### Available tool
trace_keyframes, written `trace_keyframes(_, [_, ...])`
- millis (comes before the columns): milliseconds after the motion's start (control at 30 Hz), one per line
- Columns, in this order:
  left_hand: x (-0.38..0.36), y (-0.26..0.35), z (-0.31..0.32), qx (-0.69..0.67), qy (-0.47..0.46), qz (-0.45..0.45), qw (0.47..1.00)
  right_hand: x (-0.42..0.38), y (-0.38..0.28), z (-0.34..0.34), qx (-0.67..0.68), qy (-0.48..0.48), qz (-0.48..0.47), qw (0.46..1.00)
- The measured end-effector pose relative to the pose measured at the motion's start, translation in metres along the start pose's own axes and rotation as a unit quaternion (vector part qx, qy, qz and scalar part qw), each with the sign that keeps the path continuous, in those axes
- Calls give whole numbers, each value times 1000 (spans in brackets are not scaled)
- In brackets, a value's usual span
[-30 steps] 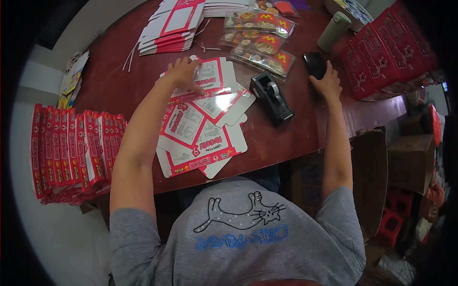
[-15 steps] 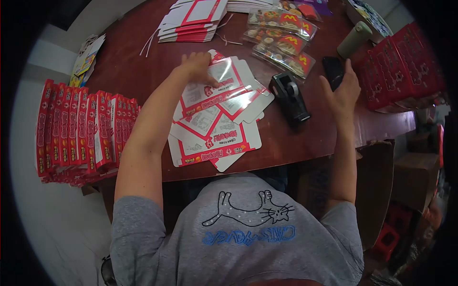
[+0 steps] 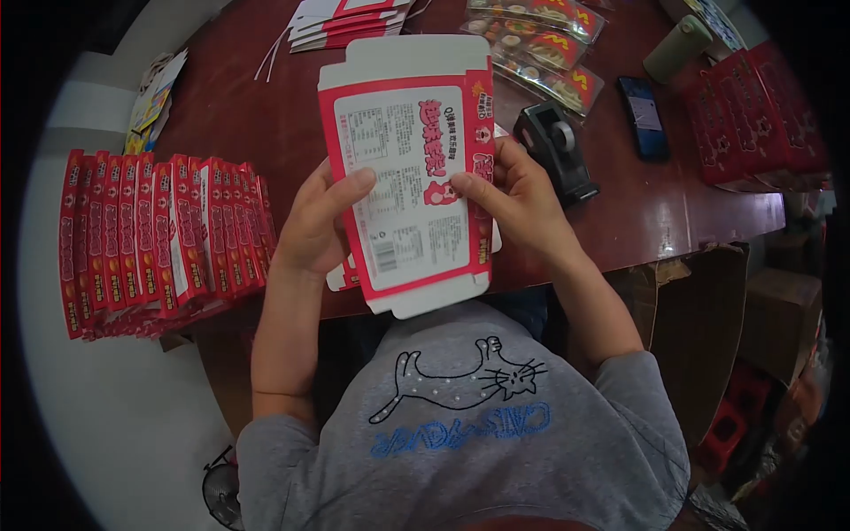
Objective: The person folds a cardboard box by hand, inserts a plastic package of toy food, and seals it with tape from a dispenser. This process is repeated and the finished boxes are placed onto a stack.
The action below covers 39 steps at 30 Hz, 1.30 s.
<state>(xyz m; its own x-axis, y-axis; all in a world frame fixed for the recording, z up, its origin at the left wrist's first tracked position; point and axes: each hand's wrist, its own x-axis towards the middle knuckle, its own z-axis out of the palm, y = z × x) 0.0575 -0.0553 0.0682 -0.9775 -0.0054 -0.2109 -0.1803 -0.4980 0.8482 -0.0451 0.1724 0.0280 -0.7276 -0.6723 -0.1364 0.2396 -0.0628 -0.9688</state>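
Observation:
A red and white cardboard box [image 3: 407, 226] is held up in front of me, its white printed panel facing up and its end flaps sticking out at top and bottom. My left hand [image 3: 320, 212] grips the left edge, thumb on the panel and fingers behind. On the right edge my right hand [image 3: 522, 199] does the same, thumb near the red print. The box hides most of the flat box blanks beneath it; a corner of one blank [image 3: 341, 276] shows beside my left wrist. Just right of my right hand stands a black tape dispenser [image 3: 556, 155].
Many red boxes [image 3: 164, 234] stand in rows at the left. Flat cartons [image 3: 350, 22] and clear packets [image 3: 540, 49] lie at the back. A phone [image 3: 644, 119], a green bottle [image 3: 677, 49] and a large red package [image 3: 753, 119] are on the right. The table edge [image 3: 611, 274] runs before me.
Both hands have come together at the middle, now holding one box raised off the pile. My right hand has left the phone, whose screen is now lit.

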Motion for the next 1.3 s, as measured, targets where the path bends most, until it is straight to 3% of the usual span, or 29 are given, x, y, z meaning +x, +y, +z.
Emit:
trace_keyframes(67, [-9, -22, -3, -33, 5, 11, 999, -1, 6, -1, 13, -25, 14, 1000])
trace_keyframes(133, [-16, -41, 3, -182, -23, 42, 982, -8, 8, 1, -13, -73, 32, 997])
trace_keyframes(167, [-15, -44, 5, -188, -19, 41, 981, -11, 6, 0, -16, -74, 39, 996])
trace_keyframes(233, [-10, -47, 8, -108, 57, 36, 992, -19, 2, 0, 49, -50, 75, 995])
trace_keyframes(267, [-4, -53, 5, 25, 117, 63, 991, -23, 6, 3, 62, -30, 67, 995])
trace_keyframes(300, [-1, -59, 7, 21, 124, 62, 990, -23, 10, 4, 62, -34, 74, 995])
trace_keyframes(367, [-1, -68, 12, 259, 229, 159, 925, -23, 20, 5, -16, -5, 17, 1000])
trace_keyframes(433, [-14, -78, 10, 283, 225, 135, 922, -25, 25, 5, -34, 18, -8, 999])
trace_keyframes(500, [-34, -96, 14, 74, 193, 17, 978, -28, 24, 0, -46, 34, -3, 998])
trace_keyframes(567, [-61, -106, 19, -15, 109, -37, 993, -22, 22, 6, -22, 48, -37, 998])
trace_keyframes(600, [-70, -106, 21, -1, 83, -46, 996, -21, 21, 9, 0, 72, -72, 995])
trace_keyframes(667, [-76, -114, 20, -22, 98, -50, 994, -15, 21, 11, 13, 69, -43, 997])
trace_keyframes(733, [-81, -121, 11, -46, 110, -51, 992, -11, 23, 9, -72, 40, -41, 996])
trace_keyframes(800, [-77, -119, -16, 275, 87, 97, 953, -9, 24, 1, -72, 1, -28, 997])
trace_keyframes(833, [-70, -112, -20, 274, 90, 96, 953, -9, 26, 0, -70, -35, -15, 997])
trace_keyframes(900, [-58, -92, -23, 219, 148, 195, 944, -9, 22, 2, -66, -50, -11, 997])
trace_keyframes(933, [-53, -87, -29, 219, 153, 196, 944, -9, 21, 4, -63, -62, -12, 996])
trace_keyframes(1000, [-48, -77, -40, 274, 72, 138, 949, -10, 20, -2, -67, -72, -6, 995])
trace_keyframes(1267, [-49, -64, -49, 284, 25, 97, 954, -10, 26, -4, -73, -101, 1, 992])
trace_keyframes(1300, [-50, -64, -51, 304, 20, 105, 947, -9, 28, -1, -146, -74, -73, 984])
